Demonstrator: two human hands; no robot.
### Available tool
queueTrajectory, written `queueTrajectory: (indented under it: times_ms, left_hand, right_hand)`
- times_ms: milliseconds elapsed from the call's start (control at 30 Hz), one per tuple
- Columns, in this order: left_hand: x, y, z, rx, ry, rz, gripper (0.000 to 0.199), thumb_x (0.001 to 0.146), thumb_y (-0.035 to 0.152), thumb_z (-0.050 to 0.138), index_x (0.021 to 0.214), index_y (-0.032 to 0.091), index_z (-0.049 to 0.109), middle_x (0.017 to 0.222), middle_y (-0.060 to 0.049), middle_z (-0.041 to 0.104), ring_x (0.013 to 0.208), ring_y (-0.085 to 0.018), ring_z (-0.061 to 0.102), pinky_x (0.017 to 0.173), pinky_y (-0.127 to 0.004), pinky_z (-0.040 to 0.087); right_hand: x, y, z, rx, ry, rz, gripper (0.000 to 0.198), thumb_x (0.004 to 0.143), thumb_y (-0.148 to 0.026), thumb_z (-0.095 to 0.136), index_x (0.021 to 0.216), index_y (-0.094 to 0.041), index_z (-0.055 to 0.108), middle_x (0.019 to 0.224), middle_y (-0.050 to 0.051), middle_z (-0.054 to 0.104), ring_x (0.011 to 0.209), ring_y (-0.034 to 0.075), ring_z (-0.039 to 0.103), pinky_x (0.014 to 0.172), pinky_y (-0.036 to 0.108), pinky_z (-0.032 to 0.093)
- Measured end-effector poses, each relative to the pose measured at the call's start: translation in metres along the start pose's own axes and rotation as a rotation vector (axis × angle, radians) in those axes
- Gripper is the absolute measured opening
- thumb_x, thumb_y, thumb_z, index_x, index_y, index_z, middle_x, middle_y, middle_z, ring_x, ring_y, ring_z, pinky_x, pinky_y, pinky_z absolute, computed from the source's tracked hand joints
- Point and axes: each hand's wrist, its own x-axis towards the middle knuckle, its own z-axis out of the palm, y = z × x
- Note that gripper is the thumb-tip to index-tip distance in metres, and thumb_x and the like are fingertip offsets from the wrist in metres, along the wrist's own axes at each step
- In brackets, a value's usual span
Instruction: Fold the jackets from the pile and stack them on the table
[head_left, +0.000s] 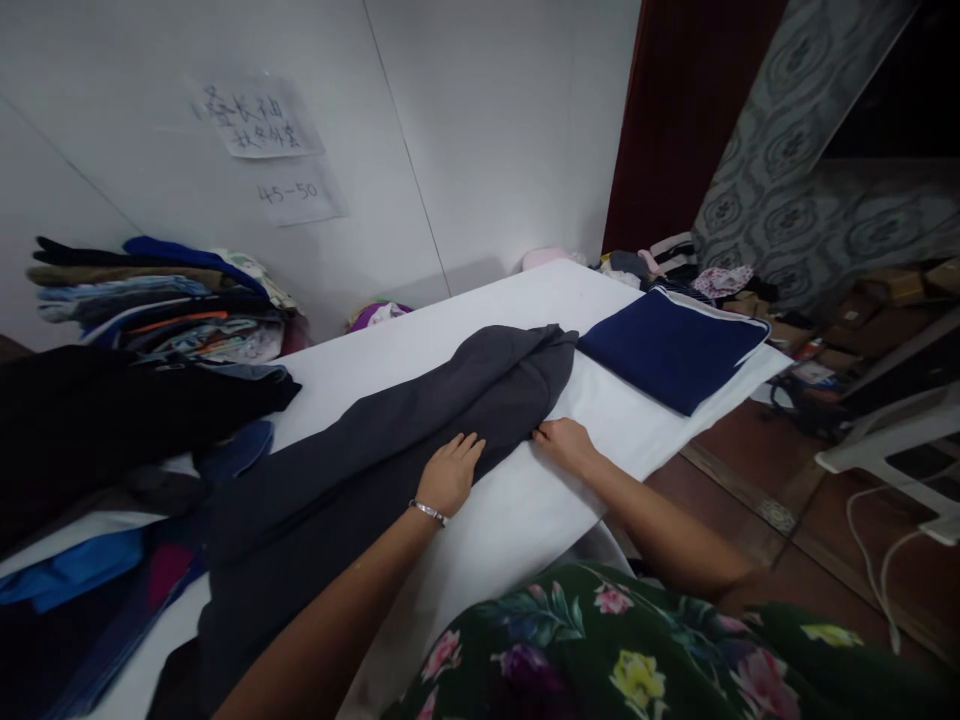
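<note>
A long dark grey garment [360, 440] lies lengthwise on the white-covered table [600, 400], wrinkled and bunched at its far right end. Whether it is trousers or a top, I cannot tell. My left hand [450, 472] rests on it with the palm down and the fingers stretched out. At its near right edge, the curled fingers of my right hand [564, 442] pinch the cloth. Beyond that hand, a folded navy blue garment [667, 345] with a pale edge lies flat near the table's right end.
Folded clothes [165, 300] rise in a stack at the left against the wall. Nearer me, a loose heap of dark clothes [90, 430] covers the table's left side. A white plastic stool [900, 450] and cardboard boxes [877, 310] stand at the right.
</note>
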Motion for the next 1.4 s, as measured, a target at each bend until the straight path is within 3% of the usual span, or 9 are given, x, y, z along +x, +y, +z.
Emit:
queueTrajectory:
  times_ms: [100, 200, 367, 467, 633, 800, 1033, 1167, 1400]
  left_hand:
    - [-0.004, 0.001, 0.003, -0.033, 0.007, -0.038, 0.051, 0.086, 0.012, 0.041, 0.136, 0.018, 0.048, 0.136, -0.008, 0.052, 0.13, -0.022, 0.043, 0.106, -0.037, 0.038]
    - [-0.009, 0.001, -0.002, -0.048, 0.025, -0.099, 0.06, 0.082, 0.01, 0.043, 0.142, 0.014, 0.038, 0.135, -0.011, 0.054, 0.127, -0.021, 0.047, 0.104, -0.035, 0.04]
    - [-0.021, -0.006, -0.004, 0.065, 0.063, -0.072, 0.061, 0.077, -0.003, 0.033, 0.133, 0.014, 0.05, 0.137, -0.009, 0.052, 0.129, -0.023, 0.044, 0.106, -0.037, 0.037]
    - [-0.025, -0.007, -0.001, 0.116, 0.073, -0.045, 0.061, 0.078, -0.004, 0.031, 0.132, 0.015, 0.053, 0.138, -0.009, 0.051, 0.132, -0.024, 0.04, 0.109, -0.041, 0.033]
    - [-0.033, -0.004, 0.002, 0.074, -0.052, -0.087, 0.065, 0.077, -0.003, 0.035, 0.137, 0.018, 0.046, 0.144, -0.007, 0.044, 0.133, -0.024, 0.038, 0.107, -0.042, 0.034]
    - [-0.054, -0.007, -0.006, 0.096, -0.085, -0.239, 0.062, 0.079, -0.001, 0.035, 0.137, 0.02, 0.046, 0.143, -0.007, 0.045, 0.132, -0.026, 0.04, 0.104, -0.046, 0.036]
    - [-0.074, -0.005, -0.013, 0.064, -0.073, -0.401, 0.055, 0.083, 0.003, 0.036, 0.133, 0.021, 0.051, 0.139, -0.005, 0.05, 0.129, -0.025, 0.044, 0.103, -0.043, 0.037]
    - [-0.101, -0.019, -0.014, 0.053, -0.035, -0.51, 0.056, 0.08, 0.002, 0.038, 0.131, 0.02, 0.053, 0.137, -0.004, 0.052, 0.13, -0.022, 0.043, 0.107, -0.042, 0.033]
    - [-0.178, -0.05, -0.012, 0.062, 0.018, -0.754, 0.062, 0.073, -0.004, 0.036, 0.129, 0.017, 0.056, 0.138, -0.006, 0.05, 0.131, -0.022, 0.041, 0.108, -0.042, 0.033]
  right_hand:
    - [-0.006, 0.013, -0.005, 0.069, 0.052, -0.021, 0.033, 0.09, -0.035, 0.039, 0.081, -0.022, 0.068, 0.081, 0.005, 0.071, 0.076, 0.018, 0.063, 0.064, 0.026, 0.04]
    - [-0.002, 0.028, -0.013, 0.254, 0.264, -0.004, 0.029, 0.089, -0.036, 0.041, 0.096, -0.022, 0.065, 0.083, 0.002, 0.068, 0.071, 0.016, 0.06, 0.064, 0.026, 0.043]
    - [0.018, 0.028, -0.027, 0.294, 0.494, -0.248, 0.041, 0.09, -0.038, 0.039, 0.122, -0.019, 0.056, 0.125, 0.01, 0.058, 0.114, 0.023, 0.053, 0.092, 0.037, 0.045]
    - [0.033, 0.017, -0.024, 0.156, 0.365, -0.425, 0.046, 0.091, -0.039, 0.039, 0.133, -0.021, 0.049, 0.143, 0.008, 0.044, 0.135, 0.025, 0.032, 0.11, 0.047, 0.027]
    - [0.045, 0.017, 0.001, -0.049, 0.021, -0.384, 0.052, 0.092, -0.044, 0.041, 0.138, -0.019, 0.045, 0.147, 0.009, 0.037, 0.14, 0.027, 0.025, 0.112, 0.054, 0.015]
    - [0.041, 0.016, 0.004, -0.063, 0.092, -0.388, 0.053, 0.093, -0.045, 0.037, 0.138, -0.017, 0.045, 0.148, 0.011, 0.036, 0.14, 0.027, 0.023, 0.112, 0.053, 0.017]
    - [0.051, -0.05, -0.011, -0.083, 0.197, -0.7, 0.062, 0.094, -0.054, 0.029, 0.144, -0.019, 0.033, 0.155, 0.008, 0.021, 0.143, 0.025, 0.012, 0.114, 0.049, 0.015]
    - [0.072, -0.064, 0.016, -0.124, 0.111, -0.746, 0.063, 0.093, -0.055, 0.029, 0.145, -0.02, 0.032, 0.153, 0.009, 0.027, 0.142, 0.026, 0.017, 0.113, 0.051, 0.017]
    - [0.087, -0.045, 0.057, -0.133, 0.112, -0.734, 0.061, 0.093, -0.055, 0.029, 0.145, -0.024, 0.032, 0.153, 0.007, 0.027, 0.141, 0.026, 0.019, 0.112, 0.051, 0.02]
